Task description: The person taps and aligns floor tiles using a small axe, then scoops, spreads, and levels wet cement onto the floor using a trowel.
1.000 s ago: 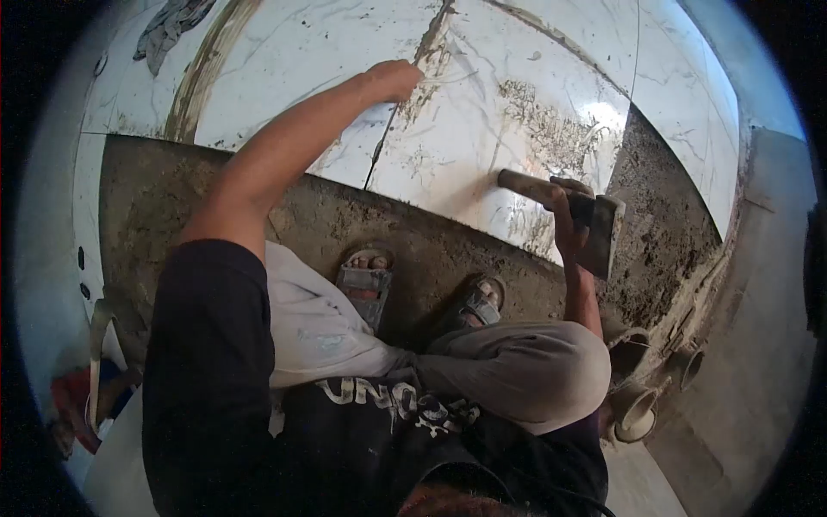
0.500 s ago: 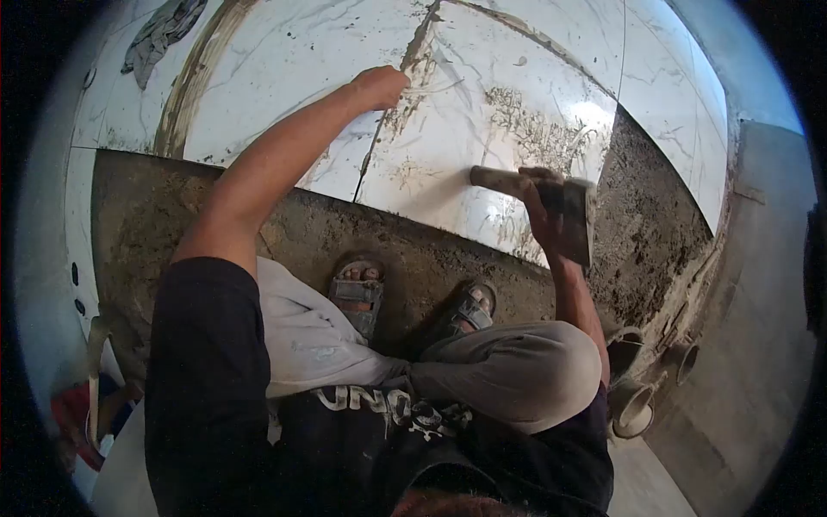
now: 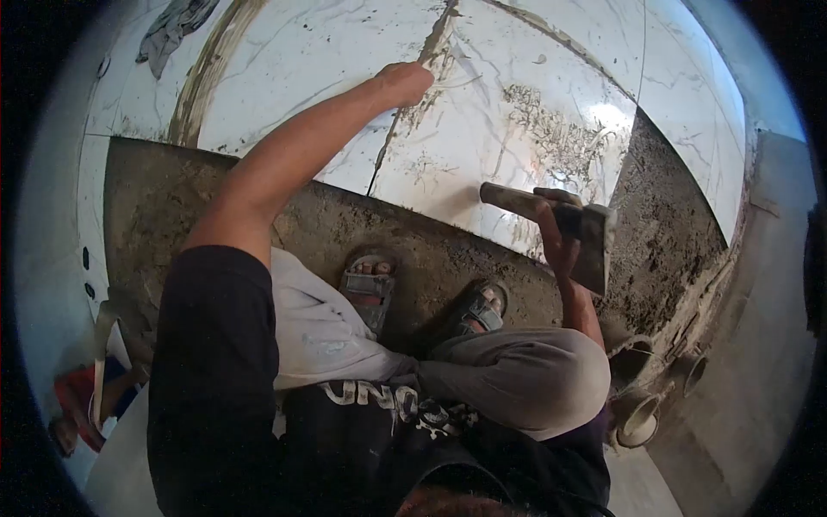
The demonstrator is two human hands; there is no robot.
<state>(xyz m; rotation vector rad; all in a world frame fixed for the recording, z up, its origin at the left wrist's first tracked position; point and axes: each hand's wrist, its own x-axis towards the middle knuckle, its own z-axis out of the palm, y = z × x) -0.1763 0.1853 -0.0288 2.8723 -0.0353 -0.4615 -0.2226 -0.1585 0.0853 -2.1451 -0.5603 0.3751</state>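
My left hand [image 3: 407, 84] is closed, knuckles up, at the dirty joint between two white marbled tiles. Whatever its fingers may hold is hidden. A thin pale line shows on the tile beside it. My right hand [image 3: 558, 226] is wrapped round a hammer [image 3: 510, 198] close to its dark head. The butt of the handle points left, over the near part of the mortar-smeared tile [image 3: 469, 142]; whether it touches the tile I cannot tell. The hammer's head hangs on the right, near the tile's right edge.
Rough brown mortar [image 3: 663, 207] borders the tile on the right and runs along its near edge, round my sandalled feet [image 3: 369, 280]. A grey rag [image 3: 175, 30] lies on tiles at upper left. Several round containers [image 3: 639, 420] stand by the right wall; a red object [image 3: 76, 392] is at lower left.
My right hand and the hammer have come slightly nearer to me, and the hammer's head has swung lower. My left hand stays at the joint. The whole view has shifted a little.
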